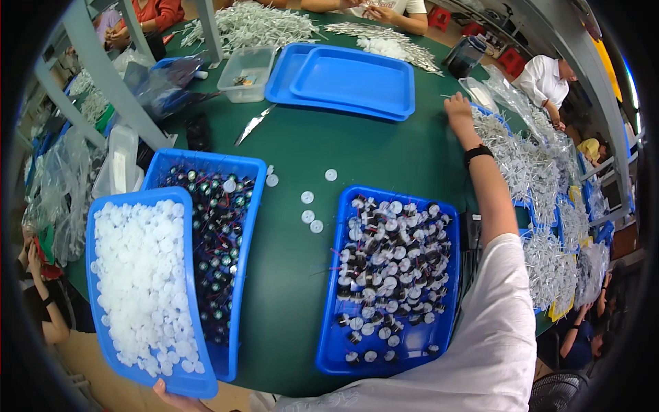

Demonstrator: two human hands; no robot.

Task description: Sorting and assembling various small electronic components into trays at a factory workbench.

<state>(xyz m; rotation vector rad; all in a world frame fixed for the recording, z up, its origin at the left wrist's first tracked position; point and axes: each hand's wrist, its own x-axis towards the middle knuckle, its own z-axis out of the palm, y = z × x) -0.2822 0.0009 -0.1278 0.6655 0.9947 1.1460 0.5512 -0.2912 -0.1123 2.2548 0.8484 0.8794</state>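
Note:
My left hand (pixel 171 396) grips the near edge of a blue tray (pixel 199 343) heaped with small white plastic discs (pixel 141 275). This tray overlaps a deeper blue bin (pixel 251 226) of small dark motors (pixel 218 254) with red wires. My right arm is stretched far forward to the right. At its end my right hand (pixel 460 117) has its fingers bent together by the green table's far right part; whatever they hold is too small to make out. Between the bins several loose white discs (pixel 307 197) lie on the table.
A blue tray (pixel 329 353) of motors with white discs stands near my right arm. Two stacked blue trays (pixel 357 75), a clear box (pixel 237 75) and a knife (pixel 254 125) lie at the back. Piles of thin white parts (pixel 535 178) line the right. Other people sit around.

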